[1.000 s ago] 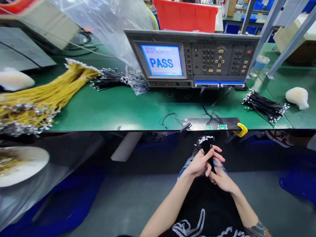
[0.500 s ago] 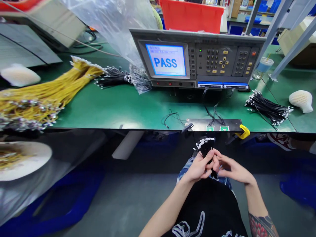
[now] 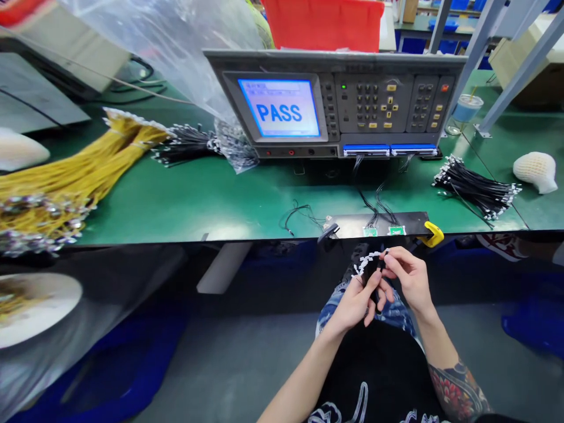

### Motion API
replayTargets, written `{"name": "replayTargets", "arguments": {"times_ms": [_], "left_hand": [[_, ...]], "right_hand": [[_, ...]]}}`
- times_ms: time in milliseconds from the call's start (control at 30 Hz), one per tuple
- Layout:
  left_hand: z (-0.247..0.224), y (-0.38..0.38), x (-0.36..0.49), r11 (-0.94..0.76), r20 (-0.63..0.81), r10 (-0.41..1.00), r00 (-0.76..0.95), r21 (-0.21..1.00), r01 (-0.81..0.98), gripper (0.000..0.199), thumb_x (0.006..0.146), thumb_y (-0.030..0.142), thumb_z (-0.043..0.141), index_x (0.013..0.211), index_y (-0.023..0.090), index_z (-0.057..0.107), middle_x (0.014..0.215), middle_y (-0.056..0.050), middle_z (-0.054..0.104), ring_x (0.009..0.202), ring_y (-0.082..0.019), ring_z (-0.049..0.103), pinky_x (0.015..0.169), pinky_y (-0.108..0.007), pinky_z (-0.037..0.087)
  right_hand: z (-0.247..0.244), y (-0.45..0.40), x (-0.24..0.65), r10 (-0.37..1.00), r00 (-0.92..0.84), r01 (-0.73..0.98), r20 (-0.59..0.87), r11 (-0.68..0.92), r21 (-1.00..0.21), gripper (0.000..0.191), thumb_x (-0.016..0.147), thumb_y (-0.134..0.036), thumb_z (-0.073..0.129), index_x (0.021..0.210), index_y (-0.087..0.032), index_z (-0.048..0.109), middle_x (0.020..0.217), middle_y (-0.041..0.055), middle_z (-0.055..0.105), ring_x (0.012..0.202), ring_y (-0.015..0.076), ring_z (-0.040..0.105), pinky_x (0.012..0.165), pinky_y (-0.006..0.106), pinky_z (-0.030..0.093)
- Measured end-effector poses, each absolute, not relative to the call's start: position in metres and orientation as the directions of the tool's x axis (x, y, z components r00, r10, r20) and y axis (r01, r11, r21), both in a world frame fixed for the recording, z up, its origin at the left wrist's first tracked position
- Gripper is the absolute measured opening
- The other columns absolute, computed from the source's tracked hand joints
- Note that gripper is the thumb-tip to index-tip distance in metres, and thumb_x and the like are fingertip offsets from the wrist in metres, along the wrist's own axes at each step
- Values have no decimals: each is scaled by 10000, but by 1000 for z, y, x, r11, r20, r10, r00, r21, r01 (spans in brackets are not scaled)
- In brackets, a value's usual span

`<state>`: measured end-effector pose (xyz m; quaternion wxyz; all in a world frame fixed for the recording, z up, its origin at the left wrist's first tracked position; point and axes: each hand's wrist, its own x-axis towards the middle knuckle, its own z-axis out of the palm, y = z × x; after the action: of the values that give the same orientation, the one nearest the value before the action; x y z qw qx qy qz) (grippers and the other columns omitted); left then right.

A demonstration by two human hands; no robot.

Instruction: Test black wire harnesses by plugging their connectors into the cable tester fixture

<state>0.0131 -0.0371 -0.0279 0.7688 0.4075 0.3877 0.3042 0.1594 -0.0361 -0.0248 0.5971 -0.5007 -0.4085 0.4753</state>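
Note:
Over my lap, my left hand [image 3: 352, 304] grips a bundle of black wires with white connector ends [image 3: 369, 264]. My right hand [image 3: 408, 276] pinches the top of that bundle, its fingertips at the white connectors. The lower part of the bundle is hidden behind my fingers. Just beyond my hands, at the bench edge, lies a black test fixture board [image 3: 374, 226] with two small green circuit boards, held by a yellow clamp [image 3: 434, 234]. Thin black wires run from it to a cable tester [image 3: 279, 108], whose screen reads PASS.
A yellow wire bundle [image 3: 66, 176] lies on the green bench at left, and a black wire bundle [image 3: 473, 189] at right. Another black bundle [image 3: 185, 144] sits near a clear plastic bag [image 3: 163, 53]. A red crate [image 3: 321, 17] stands behind the tester.
My right hand has risen from the bundle's lower part to pinch its connector end. The bundle now sits more upright and shorter in view, and the head view has shifted slightly.

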Motion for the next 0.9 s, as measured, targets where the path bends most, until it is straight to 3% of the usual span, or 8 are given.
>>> {"name": "replayTargets", "arguments": {"times_ms": [67, 167, 300, 367, 467, 667, 900], "left_hand": [[-34, -35, 11, 482, -378, 798, 469, 868, -121, 681, 823, 775, 700, 1035, 129, 725, 660, -4, 637, 420, -86, 470, 303, -178, 256], [-44, -32, 3, 488, -408, 818, 406, 866, -112, 657, 794, 757, 751, 998, 133, 740, 571, 53, 515, 434, -65, 410, 373, -178, 238], [-53, -30, -7, 498, -440, 856, 270, 842, -207, 634, 736, 730, 830, 947, 137, 751, 564, 90, 405, 440, -31, 241, 406, -180, 157], [-54, -30, -9, 483, -444, 874, 198, 841, -245, 630, 731, 729, 835, 945, 141, 757, 593, 78, 447, 440, -17, 174, 409, -184, 105], [-53, -30, -11, 452, -425, 892, 156, 860, -237, 571, 752, 686, 844, 890, 137, 767, 647, 37, 555, 436, -1, 188, 419, -187, 100], [-61, -24, -31, 433, -400, 899, 180, 873, -226, 542, 750, 606, 875, 1026, 151, 775, 819, -59, 762, 407, 14, 163, 394, -187, 100], [-67, -22, -30, 429, -361, 898, 252, 846, -317, 495, 753, 598, 883, 887, 139, 757, 711, -47, 722, 417, -2, 192, 386, -169, 121]], "right_hand": [[-28, -33, 165, 947, 321, -272, -4, 88, -958, 236, 866, -435, 796, 843, -201, 777, 857, 49, 763, 571, 108, 587, 528, 232, 522], [-29, -26, 178, 908, 417, -399, -46, 138, -906, 246, 861, -434, 795, 859, -192, 753, 699, 15, 731, 420, 76, 521, 410, 201, 435], [-32, -18, 187, 909, 412, -363, -68, 95, -927, 310, 841, -472, 804, 864, -165, 764, 575, -12, 661, 371, 103, 548, 353, 211, 445], [-33, -16, 183, 922, 378, -338, -81, 56, -940, 353, 829, -504, 811, 864, -155, 769, 563, -9, 663, 358, 114, 565, 335, 217, 456], [-34, -13, 174, 938, 330, -326, -105, 9, -945, 389, 817, -535, 822, 846, -150, 767, 576, 5, 689, 348, 126, 593, 321, 213, 466], [-35, -12, 171, 949, 291, -321, -124, -25, -947, 384, 799, -530, 840, 804, -152, 770, 502, -10, 659, 310, 142, 596, 294, 203, 446], [-39, -9, 169, 933, 351, -206, -80, -7, -979, 404, 851, -559, 789, 832, -157, 755, 519, -19, 651, 307, 115, 563, 301, 194, 418]]}}
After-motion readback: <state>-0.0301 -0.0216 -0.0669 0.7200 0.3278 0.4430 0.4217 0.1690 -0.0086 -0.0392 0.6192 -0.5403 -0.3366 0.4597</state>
